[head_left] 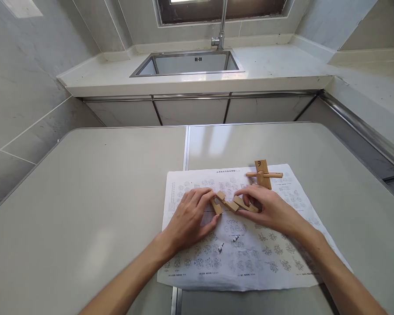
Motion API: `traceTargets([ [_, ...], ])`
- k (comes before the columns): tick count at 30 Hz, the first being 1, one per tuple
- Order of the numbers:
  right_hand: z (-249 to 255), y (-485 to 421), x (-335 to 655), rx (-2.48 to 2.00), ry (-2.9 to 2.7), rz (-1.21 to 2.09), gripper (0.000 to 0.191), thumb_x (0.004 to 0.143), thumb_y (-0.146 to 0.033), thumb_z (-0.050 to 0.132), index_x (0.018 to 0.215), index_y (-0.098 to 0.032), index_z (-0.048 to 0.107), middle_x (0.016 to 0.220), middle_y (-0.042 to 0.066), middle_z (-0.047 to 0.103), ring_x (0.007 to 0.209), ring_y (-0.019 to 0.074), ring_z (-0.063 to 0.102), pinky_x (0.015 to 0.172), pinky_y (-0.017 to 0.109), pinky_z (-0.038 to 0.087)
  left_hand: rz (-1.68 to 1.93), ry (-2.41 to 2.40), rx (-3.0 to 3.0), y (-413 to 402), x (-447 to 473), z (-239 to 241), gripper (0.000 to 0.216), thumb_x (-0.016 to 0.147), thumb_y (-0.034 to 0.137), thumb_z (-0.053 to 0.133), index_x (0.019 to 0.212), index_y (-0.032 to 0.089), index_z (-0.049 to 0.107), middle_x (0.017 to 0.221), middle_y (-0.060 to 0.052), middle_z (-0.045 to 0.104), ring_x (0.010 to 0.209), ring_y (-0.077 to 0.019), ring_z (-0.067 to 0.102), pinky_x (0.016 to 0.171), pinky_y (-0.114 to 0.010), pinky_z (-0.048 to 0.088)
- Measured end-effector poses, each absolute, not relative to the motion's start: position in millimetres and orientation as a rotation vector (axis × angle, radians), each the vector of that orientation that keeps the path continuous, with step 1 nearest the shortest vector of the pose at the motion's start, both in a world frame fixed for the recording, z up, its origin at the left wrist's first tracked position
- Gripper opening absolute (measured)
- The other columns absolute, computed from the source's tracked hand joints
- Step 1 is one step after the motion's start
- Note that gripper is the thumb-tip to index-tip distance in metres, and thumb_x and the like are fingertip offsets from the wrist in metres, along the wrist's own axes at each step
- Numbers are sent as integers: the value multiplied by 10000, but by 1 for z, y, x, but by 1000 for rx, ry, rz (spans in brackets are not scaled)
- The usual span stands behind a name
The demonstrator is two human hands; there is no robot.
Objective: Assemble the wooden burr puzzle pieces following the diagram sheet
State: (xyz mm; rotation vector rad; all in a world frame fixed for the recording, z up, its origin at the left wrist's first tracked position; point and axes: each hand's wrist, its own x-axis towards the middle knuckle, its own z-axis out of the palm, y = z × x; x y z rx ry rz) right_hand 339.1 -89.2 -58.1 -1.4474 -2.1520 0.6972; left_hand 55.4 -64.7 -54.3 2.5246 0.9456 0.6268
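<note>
I see left hand (192, 216) and right hand (269, 208), fingers curled, each pinching notched wooden pieces (234, 204) over the printed sheet (249, 258).

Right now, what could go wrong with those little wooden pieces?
The wooden puzzle pieces are loosely pinched between the left hand and right hand, so they might slip apart. The instruction sheet could slide under the hands. The assembled wooden cross sits close to the right hand and could get knocked.
</note>
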Motion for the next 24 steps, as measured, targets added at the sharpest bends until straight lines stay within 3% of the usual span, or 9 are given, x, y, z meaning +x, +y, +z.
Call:
traceTargets([
  [4,-56,-91,337,-1485,-2113,745,144,964,-375,728,1046,-258,712,804,3,657,657,186,618,593,311,496,639,948,2515,-65,56,-54,512,983,262,691,1437,236,456,1436,-128,623,1346,-316,584,1126,-523,505],
  [9,-54,-92,335,-1520,-2084,768,173,990,-417,689,957,-248,688,762,6,657,631,185,602,555,300,463,647,950,2505,-64,56,-54,517,991,278,688,1450,235,455,1439,-128,621,1348,-311,586,1133,-518,504],
  [24,-53,-95,322,-1541,-1981,793,221,1006,-458,688,1003,-240,652,740,-18,597,597,165,510,566,283,406,667,949,2518,-64,57,-54,521,983,281,686,1453,235,464,1423,-129,639,1329,-321,600,1119,-527,519],
])
